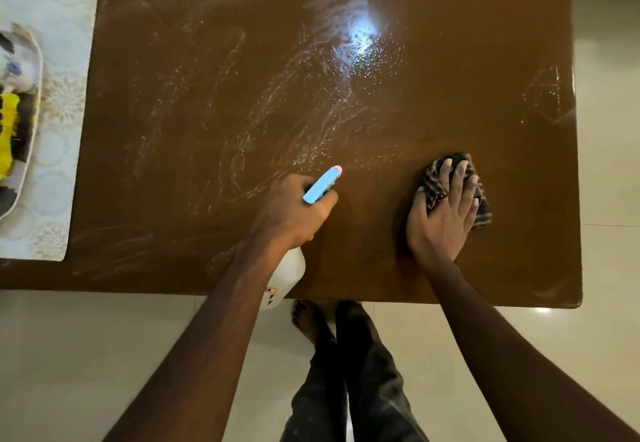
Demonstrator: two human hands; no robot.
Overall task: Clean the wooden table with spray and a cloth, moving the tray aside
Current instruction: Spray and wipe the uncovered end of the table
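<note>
The left grip [294,213], a bare hand, is closed round the neck of the spray bottle [289,270], just inside the counter's [467,71] near edge, about midway along it. The bottle's blue head with its pink tip points toward the counter's far right corner, and its white body hangs out over the near edge. The right grip [441,216] lies flat with straight fingers pressing the dark checked cloth [483,215] onto the counter, toward its right end and near the front. Pale wet streaks [242,112] cover the counter's middle, and a bright glare sits toward its far side. At the counter's left end the tray [33,102], cut off by the frame, rests on a pale patterned placemat [60,151]. Below the near edge a bare foot [306,318] stands on the tiled floor [104,337].
</note>
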